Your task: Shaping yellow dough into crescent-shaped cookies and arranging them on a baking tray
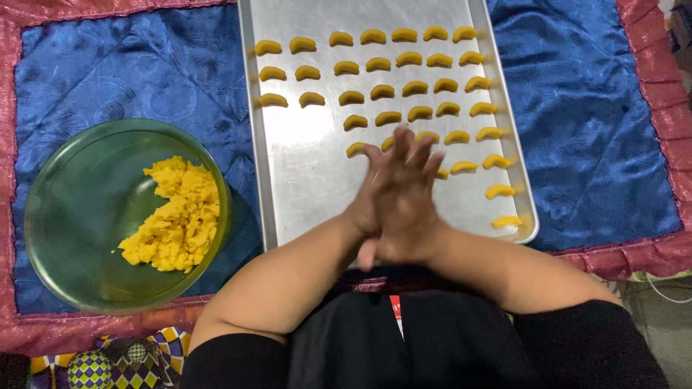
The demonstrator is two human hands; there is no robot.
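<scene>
A blue quilted cloth with a pink border fills the frame, and on it, from top centre down to mid-frame, lies a long silver baking tray, its long axis running up and down the picture. Rows of small yellow crescent pieces cover the tray's upper and right parts; by the look of it, well over half the sheet is filled, while the lower left stretch of metal is bare. Each crescent lies with its long axis roughly across the frame, ends curving downward.

At left of centre sits a green glass bowl holding a crumbly heap of yellow dough, banked toward its right side; a fair portion remains unshaped.

Over the tray's lower edge, at centre frame, the person's left hand and right hand are pressed palm to palm, fingers extended and lying close together, tips pointing to the top of the frame. Whether a bit of dough lies between the palms cannot be told; nothing shows there.
</scene>
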